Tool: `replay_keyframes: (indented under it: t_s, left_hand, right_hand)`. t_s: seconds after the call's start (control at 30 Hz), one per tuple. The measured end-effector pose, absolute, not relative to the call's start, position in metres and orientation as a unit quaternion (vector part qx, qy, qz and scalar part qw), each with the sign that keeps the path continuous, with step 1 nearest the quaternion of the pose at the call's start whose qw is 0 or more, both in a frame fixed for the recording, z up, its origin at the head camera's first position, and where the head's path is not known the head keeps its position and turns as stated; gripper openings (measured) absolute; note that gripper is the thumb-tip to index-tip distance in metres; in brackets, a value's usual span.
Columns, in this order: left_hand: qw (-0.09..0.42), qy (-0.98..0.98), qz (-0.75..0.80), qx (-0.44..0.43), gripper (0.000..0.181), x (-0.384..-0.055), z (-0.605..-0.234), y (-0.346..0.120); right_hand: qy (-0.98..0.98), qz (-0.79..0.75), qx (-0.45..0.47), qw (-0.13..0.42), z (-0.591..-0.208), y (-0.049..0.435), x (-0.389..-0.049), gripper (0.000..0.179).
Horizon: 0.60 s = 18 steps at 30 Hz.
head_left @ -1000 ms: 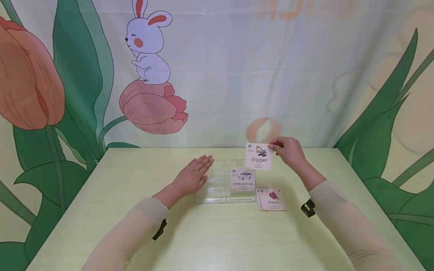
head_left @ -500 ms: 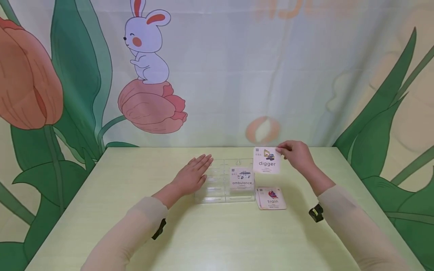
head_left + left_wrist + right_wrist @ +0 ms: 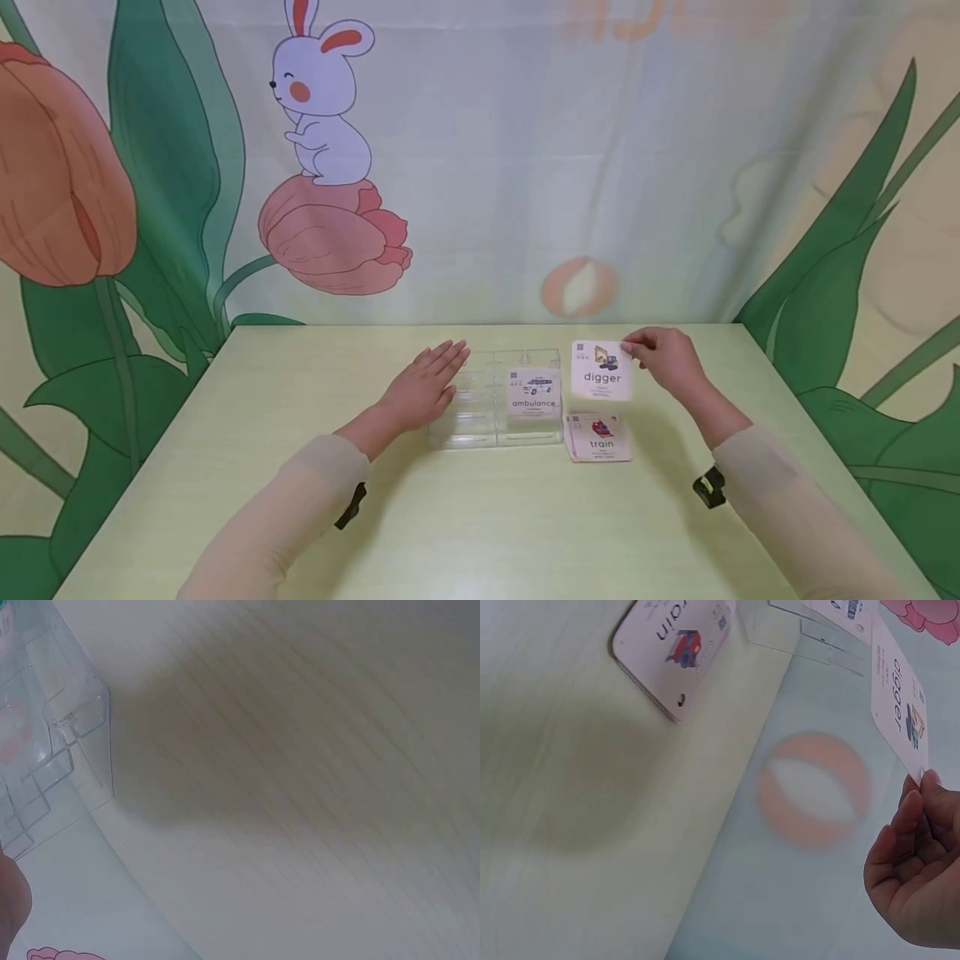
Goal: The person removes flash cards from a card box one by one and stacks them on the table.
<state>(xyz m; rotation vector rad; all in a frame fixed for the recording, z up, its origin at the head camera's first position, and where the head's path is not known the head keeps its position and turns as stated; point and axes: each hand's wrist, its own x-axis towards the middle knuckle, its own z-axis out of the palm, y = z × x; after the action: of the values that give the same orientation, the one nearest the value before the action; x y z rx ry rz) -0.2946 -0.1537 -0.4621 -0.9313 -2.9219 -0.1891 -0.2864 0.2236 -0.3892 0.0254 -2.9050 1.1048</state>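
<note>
My right hand pinches the digger card by its upper right corner, holding it up beyond the train card. In the right wrist view the thumb and fingertips meet at one corner of that card. Fingers straight, my left hand lies at the left side of a clear plastic rack with stepped slots. An ambulance card stands in the rack's right half. The left wrist view catches the rack's edge and a bit of the hand.
A small stack of cards with the train card on top lies at the rack's right front corner. The pale wooden table ends at a printed curtain with a rabbit and tulips.
My right hand has moved right and down toward me, carrying the digger card away from above the rack to beyond the train card. The left hand stays at the rack.
</note>
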Motion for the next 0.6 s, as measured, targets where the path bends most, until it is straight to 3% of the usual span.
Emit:
replay_keyframes:
  t_s: [0.6]
  left_hand:
    - [0.032,-0.952,-0.054,-0.301,0.061,-0.295,-0.460,-0.153]
  right_hand:
    - [-0.928,0.371,-0.001,-0.017,-0.430,0.228,-0.278,0.028]
